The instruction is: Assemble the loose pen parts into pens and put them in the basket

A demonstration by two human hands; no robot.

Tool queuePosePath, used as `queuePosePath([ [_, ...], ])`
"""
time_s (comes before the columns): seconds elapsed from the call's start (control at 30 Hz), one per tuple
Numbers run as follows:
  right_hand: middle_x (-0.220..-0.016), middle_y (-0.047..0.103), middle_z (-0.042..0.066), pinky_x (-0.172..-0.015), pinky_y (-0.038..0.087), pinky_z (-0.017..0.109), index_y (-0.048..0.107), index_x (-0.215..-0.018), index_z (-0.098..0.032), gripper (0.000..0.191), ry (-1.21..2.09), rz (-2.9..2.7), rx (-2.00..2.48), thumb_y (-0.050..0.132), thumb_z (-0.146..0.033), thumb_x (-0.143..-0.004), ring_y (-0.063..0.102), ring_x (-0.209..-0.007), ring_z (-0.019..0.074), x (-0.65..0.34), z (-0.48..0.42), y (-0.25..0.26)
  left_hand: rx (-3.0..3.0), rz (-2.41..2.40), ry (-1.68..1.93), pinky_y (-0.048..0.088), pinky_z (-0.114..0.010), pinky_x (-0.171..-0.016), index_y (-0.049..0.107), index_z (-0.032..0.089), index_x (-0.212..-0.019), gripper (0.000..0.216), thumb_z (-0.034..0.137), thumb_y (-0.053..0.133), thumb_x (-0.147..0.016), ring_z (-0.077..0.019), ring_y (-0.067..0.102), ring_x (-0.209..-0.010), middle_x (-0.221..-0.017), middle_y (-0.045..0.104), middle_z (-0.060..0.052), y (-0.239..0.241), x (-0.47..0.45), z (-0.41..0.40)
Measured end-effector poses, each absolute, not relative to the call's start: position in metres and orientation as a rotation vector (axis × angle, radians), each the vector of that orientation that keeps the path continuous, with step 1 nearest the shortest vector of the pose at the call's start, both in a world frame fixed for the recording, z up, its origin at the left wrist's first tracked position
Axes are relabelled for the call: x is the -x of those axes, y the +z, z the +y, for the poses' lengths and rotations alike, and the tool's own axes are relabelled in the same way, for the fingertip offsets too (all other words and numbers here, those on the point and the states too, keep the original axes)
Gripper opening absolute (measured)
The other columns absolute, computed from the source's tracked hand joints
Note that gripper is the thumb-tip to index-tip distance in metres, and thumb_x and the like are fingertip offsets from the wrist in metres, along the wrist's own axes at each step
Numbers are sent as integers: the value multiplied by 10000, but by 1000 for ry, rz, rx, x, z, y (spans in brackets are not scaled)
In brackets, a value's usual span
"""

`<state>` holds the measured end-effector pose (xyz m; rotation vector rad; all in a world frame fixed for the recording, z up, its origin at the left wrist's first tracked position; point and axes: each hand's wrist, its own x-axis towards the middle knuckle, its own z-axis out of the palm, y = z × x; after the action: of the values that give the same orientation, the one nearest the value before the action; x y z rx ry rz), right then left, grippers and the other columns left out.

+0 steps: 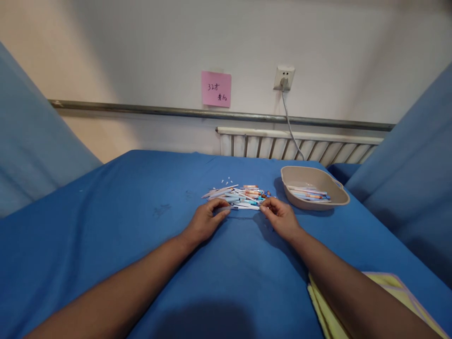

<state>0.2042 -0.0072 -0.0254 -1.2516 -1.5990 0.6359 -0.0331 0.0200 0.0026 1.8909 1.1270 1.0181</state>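
Note:
A loose pile of pens point(235, 192), mostly white, light blue and orange, lies on the blue cloth in front of me. At its near edge a slim white pen point(245, 207) stretches between my two hands. My left hand point(207, 219) has thumb and fingers closed at the pen's left end. Its right end is pinched in the fingertips of my right hand point(281, 219). The fingers partly cover both ends. Several tiny white pieces point(226, 181) are scattered just behind the pile.
A beige plastic basin point(341, 197) with several pens inside stands to the right of the pile. A yellow cloth point(386, 281) lies under my right forearm. Blue curtains hang at both sides. Behind are a radiator point(268, 133), a metal rail and a plugged-in cable point(287, 117).

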Motion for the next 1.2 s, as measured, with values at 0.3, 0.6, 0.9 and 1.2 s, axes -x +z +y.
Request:
queuePosePath([
  [0.3,-578,596,-27,-537,386,236,583,-760,-223,165,604,-1803,1312,505,-343,-842,543,-521,131,-187,-24,-16,-2200,995,896,379,-328,-872,692,248,-896,134,265,614,-788,-229,552,-857,-854,656,-55,9,30,5],
  [0.6,-558,600,-44,-489,414,212,547,-761,-220,159,810,-1794,1241,492,-335,-856,560,-460,107,-176,-34,-14,-2133,1037,896,417,-294,-784,669,210,-880,135,236,641,-751,-207,587,-824,-875,672,-43,8,26,-2],
  [0.9,-531,542,-52,-439,401,198,513,-734,-195,219,1111,-1592,1123,511,-390,-834,501,-418,84,-172,-29,-21,-2103,1134,864,438,-247,-676,622,155,-784,136,273,646,-721,-143,574,-695,-754,644,4,18,24,-4],
  [1.2,-517,530,-60,-424,387,199,507,-733,-189,265,1201,-1510,1079,540,-442,-805,483,-403,78,-175,-25,-22,-1992,1187,903,445,-251,-656,623,145,-771,232,355,676,-689,-146,568,-685,-741,641,-4,15,23,-2],
])
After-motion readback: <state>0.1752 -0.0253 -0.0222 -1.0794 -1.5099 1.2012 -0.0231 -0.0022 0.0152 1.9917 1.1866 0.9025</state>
